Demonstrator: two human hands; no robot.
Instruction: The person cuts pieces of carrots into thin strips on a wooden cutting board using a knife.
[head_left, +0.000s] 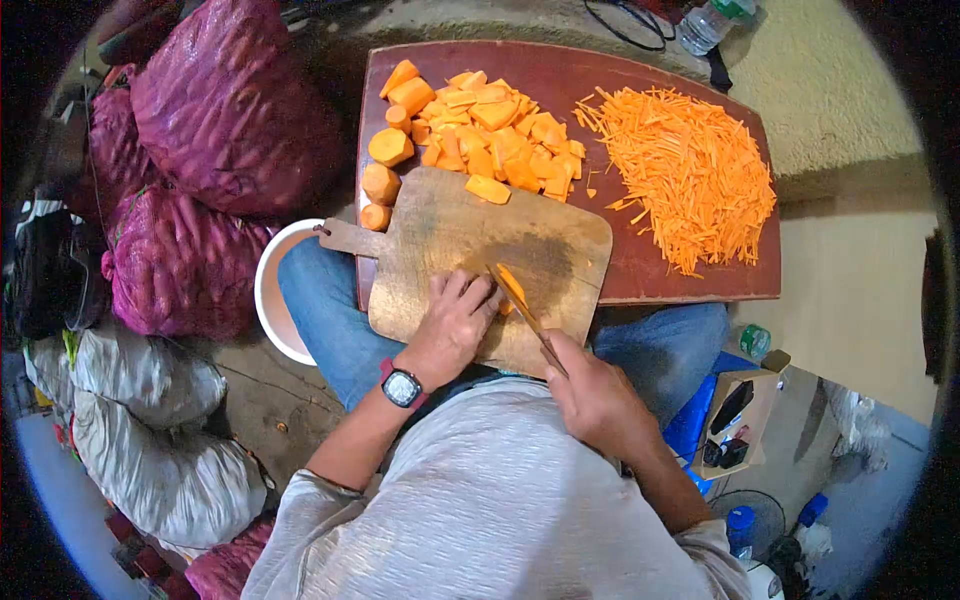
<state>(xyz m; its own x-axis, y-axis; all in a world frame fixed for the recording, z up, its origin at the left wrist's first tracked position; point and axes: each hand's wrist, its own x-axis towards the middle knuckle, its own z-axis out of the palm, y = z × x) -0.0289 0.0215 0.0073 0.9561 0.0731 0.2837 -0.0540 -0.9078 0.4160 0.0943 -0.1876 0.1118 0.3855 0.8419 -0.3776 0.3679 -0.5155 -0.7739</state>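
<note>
On a wooden cutting board [425,245] lies a small piece of carrot [511,285]. My left hand [456,328], with a watch at the wrist, rests on the board with its fingers bent together against the carrot, whose held part is mostly hidden. My right hand [592,388] is wrapped round the handle of a knife [527,315]; the blade stands on edge beside my left fingertips. One carrot slice [487,189] lies at the board's far edge. Beyond it is a heap of carrot slices [500,130], and thin carrot strips [695,180] are piled at the right.
The red table [680,285] bears several thick carrot chunks [390,147] at its left. A white bucket [268,300] stands by my left leg. Purple net sacks [230,110] and white sacks [165,470] fill the left. Plastic bottles [708,28] and a cardboard box [740,410] are at the right.
</note>
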